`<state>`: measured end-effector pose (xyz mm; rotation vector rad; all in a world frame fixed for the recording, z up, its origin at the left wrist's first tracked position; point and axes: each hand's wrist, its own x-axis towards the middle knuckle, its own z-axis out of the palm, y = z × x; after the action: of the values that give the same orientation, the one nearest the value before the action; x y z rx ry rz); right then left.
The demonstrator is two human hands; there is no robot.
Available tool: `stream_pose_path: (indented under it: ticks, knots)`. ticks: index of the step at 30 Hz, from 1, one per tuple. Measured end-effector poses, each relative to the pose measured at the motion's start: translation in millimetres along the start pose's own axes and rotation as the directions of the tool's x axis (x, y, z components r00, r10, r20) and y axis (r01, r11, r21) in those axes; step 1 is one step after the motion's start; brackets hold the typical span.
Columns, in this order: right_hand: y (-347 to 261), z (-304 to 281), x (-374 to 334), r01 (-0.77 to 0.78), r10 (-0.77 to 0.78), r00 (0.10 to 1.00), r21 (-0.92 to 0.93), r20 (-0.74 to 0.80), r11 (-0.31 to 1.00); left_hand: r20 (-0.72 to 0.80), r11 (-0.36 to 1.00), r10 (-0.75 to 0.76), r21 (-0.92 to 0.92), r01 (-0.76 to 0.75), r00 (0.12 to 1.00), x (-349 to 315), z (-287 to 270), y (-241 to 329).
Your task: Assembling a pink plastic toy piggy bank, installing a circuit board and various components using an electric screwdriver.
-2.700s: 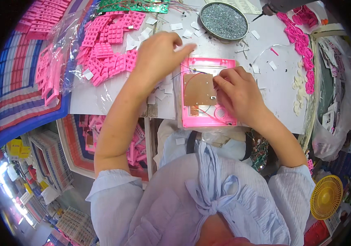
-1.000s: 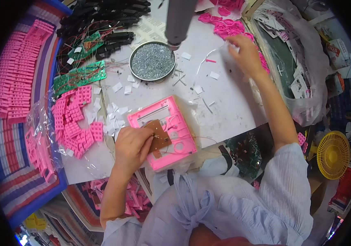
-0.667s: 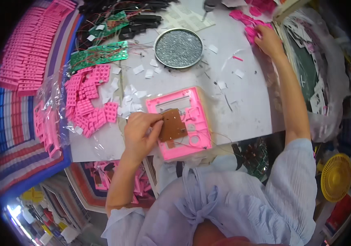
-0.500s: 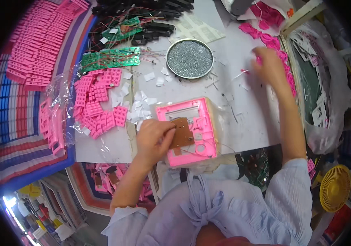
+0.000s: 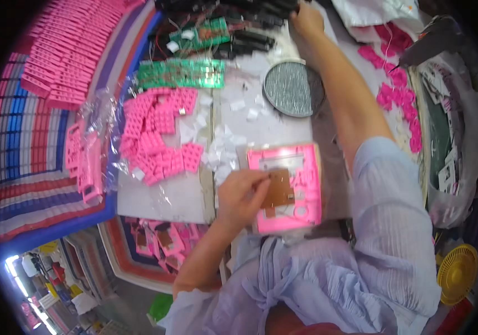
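Observation:
My left hand is closed on the edge of a brown circuit board, pinched between thumb and fingers. The board lies over a pink plastic casing, flat in front of me with its inside facing up. My right arm stretches to the far side of the table. There my right hand is at the end of a pile of black parts with wires. Blur and the picture's upper edge keep me from telling whether its fingers grip one.
A round tin of small metal pieces stands beside my right forearm. Left of it lie white paper squares, pink button pads and green circuit boards. Bright pink pieces line the right side. A blue-edged bin holds stacked pink casings.
My right hand has moved from the bright pink pieces at the right to the black parts at the far side. My left hand stays on the brown circuit board while the view shifts.

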<state>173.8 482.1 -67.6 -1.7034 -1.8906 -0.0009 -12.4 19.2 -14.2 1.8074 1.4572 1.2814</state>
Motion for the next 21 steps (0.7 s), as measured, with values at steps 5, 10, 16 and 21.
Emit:
stream_pose_path:
  ticks: [5, 10, 16, 21]
  knots:
    - [-70.4, -98.3, -36.8, 0.142, 0.001, 0.94, 0.394, -0.341, 0.908, -0.102, 0.988, -0.04, -0.152, 0.024, 0.994, 0.8, 1.6, -2.9]
    - [-103.8, -236.9, -186.6, 0.537, -0.512, 0.834, 0.518, -0.206, 0.666, -0.059, 0.9, -0.318, -0.334, 0.282, 0.946, 1.1, 4.9, -7.0]
    - [-128.5, -287.1, -299.2, 0.683, -0.731, 0.402, 0.351, 0.551, 0.641, 0.156, 0.751, -0.428, -0.487, 0.446, 0.89, 18.9, -0.5, -9.8]
    - [-95.3, -260.0, -305.8, 0.522, -0.763, 0.535, 0.568, 0.363, 0.637, 0.195, 0.818, -0.326, -0.433, 0.379, 0.925, 12.5, -8.0, -22.4]
